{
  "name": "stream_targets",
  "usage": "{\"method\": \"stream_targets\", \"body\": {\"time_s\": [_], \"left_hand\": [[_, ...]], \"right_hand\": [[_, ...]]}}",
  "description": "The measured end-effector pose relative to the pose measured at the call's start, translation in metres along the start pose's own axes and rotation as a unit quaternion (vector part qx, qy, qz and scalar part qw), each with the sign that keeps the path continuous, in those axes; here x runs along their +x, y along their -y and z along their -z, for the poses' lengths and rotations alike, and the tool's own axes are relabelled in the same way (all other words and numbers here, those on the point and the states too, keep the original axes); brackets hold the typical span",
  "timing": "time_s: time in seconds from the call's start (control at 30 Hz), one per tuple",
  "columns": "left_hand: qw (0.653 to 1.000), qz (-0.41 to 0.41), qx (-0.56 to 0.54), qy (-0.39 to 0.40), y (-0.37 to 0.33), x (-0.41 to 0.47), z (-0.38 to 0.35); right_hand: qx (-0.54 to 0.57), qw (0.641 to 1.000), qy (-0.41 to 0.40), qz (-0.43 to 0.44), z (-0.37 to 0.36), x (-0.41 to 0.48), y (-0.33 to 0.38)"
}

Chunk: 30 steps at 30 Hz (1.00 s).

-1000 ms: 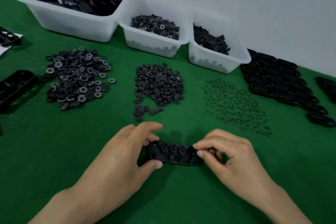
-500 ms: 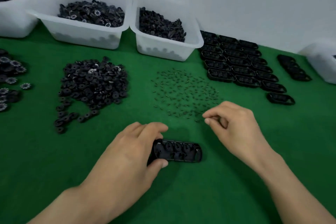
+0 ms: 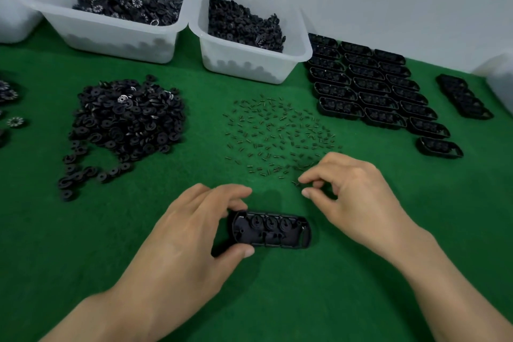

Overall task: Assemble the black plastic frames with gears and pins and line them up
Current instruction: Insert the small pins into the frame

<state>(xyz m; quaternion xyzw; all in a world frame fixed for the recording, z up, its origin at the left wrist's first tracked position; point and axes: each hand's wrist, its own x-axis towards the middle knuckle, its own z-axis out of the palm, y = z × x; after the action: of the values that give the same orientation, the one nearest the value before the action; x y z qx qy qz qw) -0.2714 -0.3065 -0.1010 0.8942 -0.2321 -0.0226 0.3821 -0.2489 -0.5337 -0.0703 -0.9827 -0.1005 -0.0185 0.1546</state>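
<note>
The left hand (image 3: 180,233) clamps its fingers on the frame (image 3: 270,229), which lies low on the green bench (image 3: 83,258). The right hand (image 3: 352,197) curls its fingers close by the pins (image 3: 277,130). I cannot tell if they hold one. A pin is so tiny it may slip away.

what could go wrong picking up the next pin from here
The pins are tiny and scattered close together, so the right hand may pinch two or drop one. The left hand grips only the left end of the black frame, so pressing a pin in could tip it and unseat its gears.
</note>
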Motion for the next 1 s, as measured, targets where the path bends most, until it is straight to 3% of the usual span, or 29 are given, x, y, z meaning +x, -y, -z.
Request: {"method": "stream_targets", "body": {"time_s": [0.7, 1.0], "left_hand": [[1.000, 0.004, -0.013, 0.005, 0.000, -0.001, 0.002], [1.000, 0.009, -0.023, 0.013, -0.001, -0.001, 0.002]], "right_hand": [[-0.001, 0.999, 0.034, -0.033, 0.002, -0.004, 0.006], [-0.014, 0.999, 0.005, -0.031, -0.001, 0.005, 0.014]]}}
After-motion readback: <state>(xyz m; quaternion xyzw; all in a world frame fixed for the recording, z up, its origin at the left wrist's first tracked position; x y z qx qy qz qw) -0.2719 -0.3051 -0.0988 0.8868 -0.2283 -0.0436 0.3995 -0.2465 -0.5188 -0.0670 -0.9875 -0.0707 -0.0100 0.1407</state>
